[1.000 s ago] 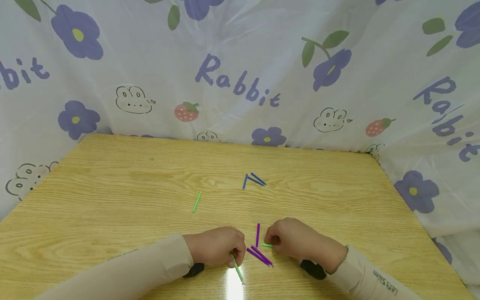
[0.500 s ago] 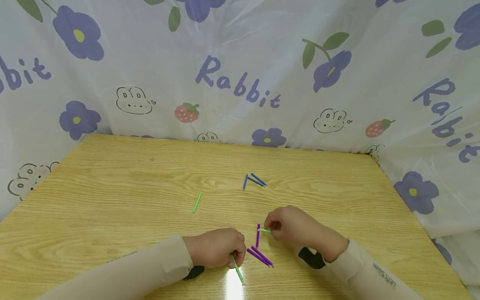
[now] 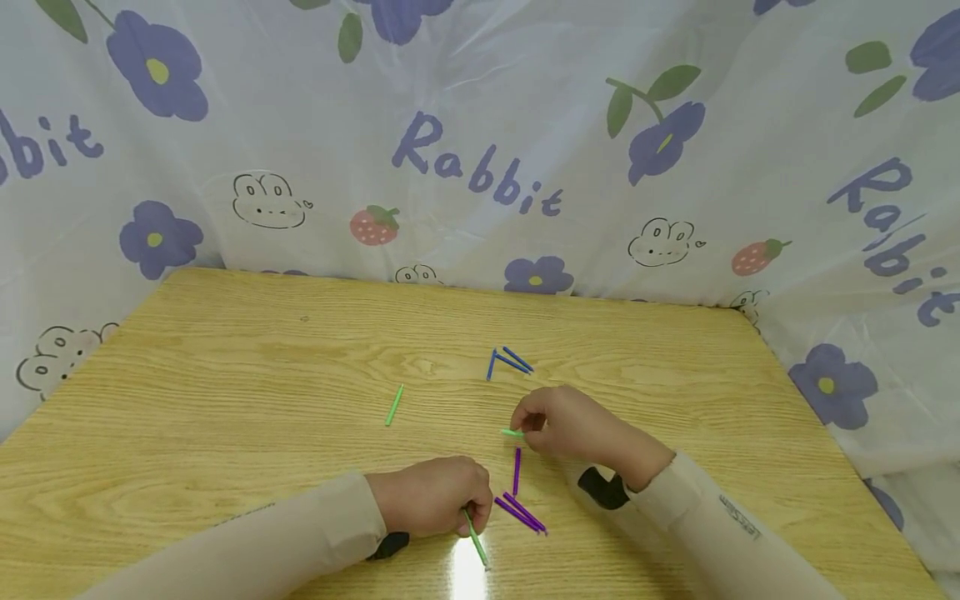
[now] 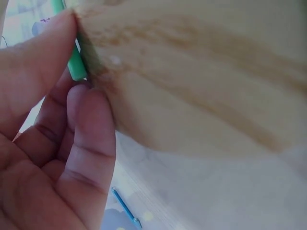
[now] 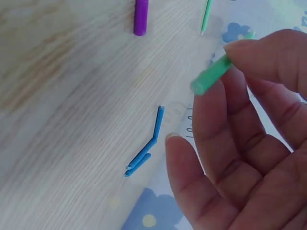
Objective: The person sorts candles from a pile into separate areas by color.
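Note:
My left hand (image 3: 442, 496) stays low over the near part of the table, pinching a thin green stick (image 3: 476, 542) that slants toward the near edge. In the left wrist view this stick (image 4: 76, 66) shows between thumb and fingers. Just beyond the purple sticks, my right hand (image 3: 566, 423) pinches a second green stick (image 3: 512, 432) between thumb and fingertips. The right wrist view has its blunt end (image 5: 204, 84) pointing out past the fingers. One purple stick (image 3: 517, 471) lies nearly straight away from me; two more purple sticks (image 3: 523, 511) lie slanted below it, between the hands.
A loose green stick (image 3: 393, 405) lies left of centre on the wood-grain table (image 3: 247, 375). Farther back are three blue sticks (image 3: 513, 362), one meeting another at an angle. A printed cloth (image 3: 480, 75) hangs behind the table and along its sides.
My right hand has moved away from me and slightly left with its green stick, from beside the purple sticks to beyond them. The left hand has stayed in place, holding its stick.

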### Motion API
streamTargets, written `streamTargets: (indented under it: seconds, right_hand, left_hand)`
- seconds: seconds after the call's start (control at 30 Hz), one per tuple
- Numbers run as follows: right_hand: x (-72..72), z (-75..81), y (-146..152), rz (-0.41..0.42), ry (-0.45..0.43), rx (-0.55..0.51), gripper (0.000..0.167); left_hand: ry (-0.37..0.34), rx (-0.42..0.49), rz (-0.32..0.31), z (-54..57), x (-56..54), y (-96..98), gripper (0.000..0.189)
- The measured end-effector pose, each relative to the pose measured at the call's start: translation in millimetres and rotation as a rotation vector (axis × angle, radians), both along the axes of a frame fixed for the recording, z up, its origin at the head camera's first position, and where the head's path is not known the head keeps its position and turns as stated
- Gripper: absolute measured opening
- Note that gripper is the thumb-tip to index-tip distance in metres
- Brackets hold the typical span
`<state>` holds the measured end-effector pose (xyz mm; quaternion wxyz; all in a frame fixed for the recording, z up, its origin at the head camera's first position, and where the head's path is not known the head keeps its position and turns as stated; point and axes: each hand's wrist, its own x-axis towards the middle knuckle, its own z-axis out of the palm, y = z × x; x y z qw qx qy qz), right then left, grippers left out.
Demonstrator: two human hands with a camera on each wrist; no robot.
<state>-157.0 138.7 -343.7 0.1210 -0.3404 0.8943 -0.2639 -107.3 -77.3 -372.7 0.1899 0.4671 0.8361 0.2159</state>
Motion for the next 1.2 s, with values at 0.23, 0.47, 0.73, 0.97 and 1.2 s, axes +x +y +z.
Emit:
streamTargets:
  seconds: [0.23, 0.47, 0.73, 0.97, 1.2]
  right_hand:
    - [-11.1, 0.2, -12.2, 0.018, -0.024, -0.024, 0.013]
    - [-20.3, -0.2, -24.2, 0.025, -0.025, -0.030, 0.013]
    - [-29.1, 2.2, -41.0, 0.013, -0.054, -0.023, 0.015]
    - [-37.7, 0.9, -56.1, 0.037, -0.048, 0.001, 0.015]
    - [-42.8, -0.6, -72.2, 0.053, -0.037, 0.016, 0.015]
  left_hand:
    - [-0.013, 0.005, -0.010, 0.9, -0.4, -1.1, 0.020]
    - [0.009, 0.003, -0.019, 1.4, 0.4, -1.0, 0.020]
    - [-0.034, -0.016, 0.013, 3.5, 1.5, -1.0, 0.019]
    - [-0.036, -0.016, 0.015, 2.5, 1.4, -1.9, 0.019]
    - [-0.040, -0.016, 0.020, 1.1, 1.4, -1.8, 0.019]
